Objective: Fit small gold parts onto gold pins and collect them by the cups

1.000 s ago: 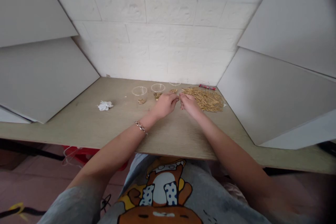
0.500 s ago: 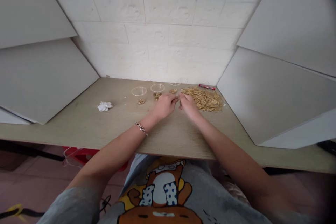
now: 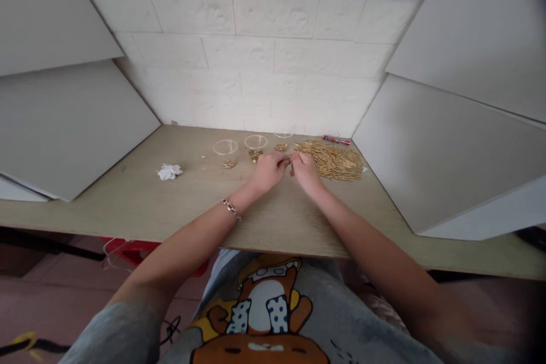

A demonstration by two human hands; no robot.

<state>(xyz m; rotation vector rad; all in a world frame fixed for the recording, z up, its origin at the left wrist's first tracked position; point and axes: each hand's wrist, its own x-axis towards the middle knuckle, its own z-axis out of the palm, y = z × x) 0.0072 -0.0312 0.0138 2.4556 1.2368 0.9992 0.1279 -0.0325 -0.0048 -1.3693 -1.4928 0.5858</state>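
Left hand [image 3: 269,172], right hand [image 3: 303,170] close together, short of back edge of table [image 3: 191,205] — fingers curled; whether gripping anything, cannot tell. Gold rod pile [image 3: 336,160] beside right hand, clear cups [image 3: 226,154] leftward (presumably for short reach).

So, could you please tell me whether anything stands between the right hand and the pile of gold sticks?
Nothing visible does: in this view the right hand overlaps the pile at its left side, with the red pen-like item beyond.

No text, label, number or sign can be read.
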